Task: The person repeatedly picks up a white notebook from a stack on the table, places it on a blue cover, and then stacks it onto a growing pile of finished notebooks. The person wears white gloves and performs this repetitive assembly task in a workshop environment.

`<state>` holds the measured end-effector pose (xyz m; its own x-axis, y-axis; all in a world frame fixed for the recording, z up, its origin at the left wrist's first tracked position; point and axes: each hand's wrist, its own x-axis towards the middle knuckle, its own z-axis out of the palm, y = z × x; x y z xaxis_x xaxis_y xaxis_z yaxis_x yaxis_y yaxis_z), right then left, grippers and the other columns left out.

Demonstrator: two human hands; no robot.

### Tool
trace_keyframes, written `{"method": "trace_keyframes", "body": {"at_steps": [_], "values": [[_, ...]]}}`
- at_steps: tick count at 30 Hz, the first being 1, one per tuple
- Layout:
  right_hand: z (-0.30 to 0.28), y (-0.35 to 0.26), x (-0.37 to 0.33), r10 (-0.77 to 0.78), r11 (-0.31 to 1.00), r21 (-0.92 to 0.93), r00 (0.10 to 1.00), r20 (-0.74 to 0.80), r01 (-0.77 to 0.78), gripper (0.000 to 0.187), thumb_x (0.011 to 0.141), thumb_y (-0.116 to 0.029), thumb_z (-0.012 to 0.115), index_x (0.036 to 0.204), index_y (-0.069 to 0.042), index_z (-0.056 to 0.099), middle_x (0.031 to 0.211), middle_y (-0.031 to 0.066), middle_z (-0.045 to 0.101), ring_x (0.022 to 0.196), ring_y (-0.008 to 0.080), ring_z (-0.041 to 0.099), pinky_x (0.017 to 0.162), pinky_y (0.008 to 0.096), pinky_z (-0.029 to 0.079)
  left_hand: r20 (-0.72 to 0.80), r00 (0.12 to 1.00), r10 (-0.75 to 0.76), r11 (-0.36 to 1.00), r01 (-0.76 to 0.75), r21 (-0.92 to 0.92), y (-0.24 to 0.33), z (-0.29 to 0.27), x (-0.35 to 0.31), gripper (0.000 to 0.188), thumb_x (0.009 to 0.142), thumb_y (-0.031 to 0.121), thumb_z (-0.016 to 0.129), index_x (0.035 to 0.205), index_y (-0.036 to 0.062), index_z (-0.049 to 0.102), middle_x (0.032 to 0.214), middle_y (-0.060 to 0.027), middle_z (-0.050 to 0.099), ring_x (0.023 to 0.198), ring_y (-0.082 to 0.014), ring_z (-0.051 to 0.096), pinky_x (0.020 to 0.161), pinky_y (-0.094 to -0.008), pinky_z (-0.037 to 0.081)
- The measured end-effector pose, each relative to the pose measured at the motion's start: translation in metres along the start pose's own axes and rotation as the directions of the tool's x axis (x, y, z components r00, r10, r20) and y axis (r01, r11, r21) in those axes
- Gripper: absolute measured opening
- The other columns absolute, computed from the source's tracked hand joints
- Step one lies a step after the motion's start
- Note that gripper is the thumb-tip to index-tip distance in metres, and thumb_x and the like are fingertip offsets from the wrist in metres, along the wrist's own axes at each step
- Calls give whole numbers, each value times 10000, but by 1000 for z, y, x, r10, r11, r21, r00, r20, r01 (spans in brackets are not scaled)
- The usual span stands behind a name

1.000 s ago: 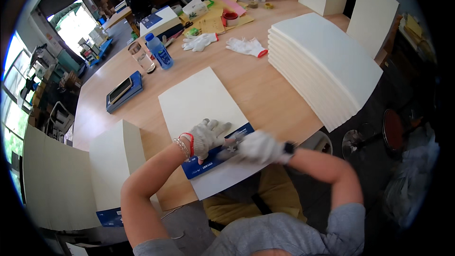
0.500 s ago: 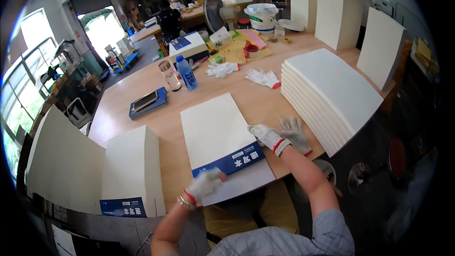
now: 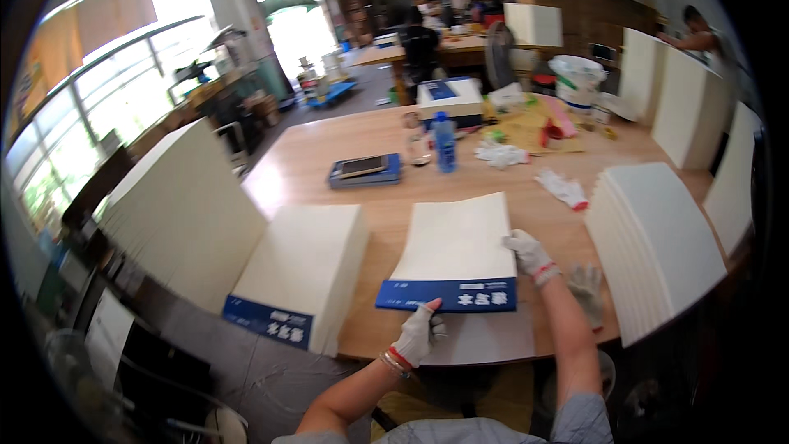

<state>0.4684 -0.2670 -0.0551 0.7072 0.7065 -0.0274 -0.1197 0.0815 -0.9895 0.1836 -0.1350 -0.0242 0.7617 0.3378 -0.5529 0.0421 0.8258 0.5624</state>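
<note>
Before me is a cream paper pad (image 3: pixel 459 238) with a blue band along its near edge. It bends slightly, its near edge raised above a pale sheet (image 3: pixel 485 340) at the table's front. My left hand (image 3: pixel 417 335), in a white glove with a bare thumb tip, pinches the blue band, thumb on top. My gloved right hand (image 3: pixel 530 256) grips the pad's right edge; its fingertips are partly hidden. A stack of similar pads (image 3: pixel 316 255), the top one blue-banded, stands on the left. Beside my right wrist lies a loose grey-white glove (image 3: pixel 586 293).
A tall fanned stack (image 3: pixel 185 205) rises at far left, a layered white stack (image 3: pixel 649 247) at right. Further back are a phone (image 3: pixel 364 166) on a blue box, a blue bottle (image 3: pixel 444 144), two gloves, a white bucket (image 3: pixel 577 82) and a fan. Other people are in the background.
My left hand has moved from a blurred sweep over the blue band to a pinch on it. The pad's near edge has risen, and the head view has swung left.
</note>
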Motion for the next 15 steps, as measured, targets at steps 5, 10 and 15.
{"method": "trace_keyframes", "body": {"at_steps": [5, 10, 15], "values": [[75, -3, -30, -251, 892, 390, 968, 11, 227, 340, 932, -234, 592, 1138, 27, 520, 961, 57, 615, 770, 107, 589, 683, 236, 509, 94, 788, 608, 596, -531, 603, 35, -28, -74, 345, 886, 361, 702, 1005, 43, 641, 886, -30, 661, 764, -127, 612, 727, -288, 530], [210, -41, -29, -315, 946, 137, 936, 155, 295, 303, 915, -253, 640, 1059, -15, 521, 809, 40, 606, 623, 101, 571, 532, 237, 494, -7, 288, 957, 246, -802, 544, 91, -110, -131, 582, 846, 20, 690, 1361, 7, 419, 1258, -116, 543, 1095, -181, 533, 940, -309, 458], [322, -33, 0, -90, 992, -58, 961, 261, 108, 348, 900, -289, 638, 1049, -18, 478, 799, 75, 627, 570, 145, 616, 485, 280, 496, -216, -143, 966, 151, -364, 919, 148, -175, -118, 774, 861, 65, 627, 1492, -17, 186, 1439, -197, 371, 1290, -278, 404, 1085, -371, 321]]}}
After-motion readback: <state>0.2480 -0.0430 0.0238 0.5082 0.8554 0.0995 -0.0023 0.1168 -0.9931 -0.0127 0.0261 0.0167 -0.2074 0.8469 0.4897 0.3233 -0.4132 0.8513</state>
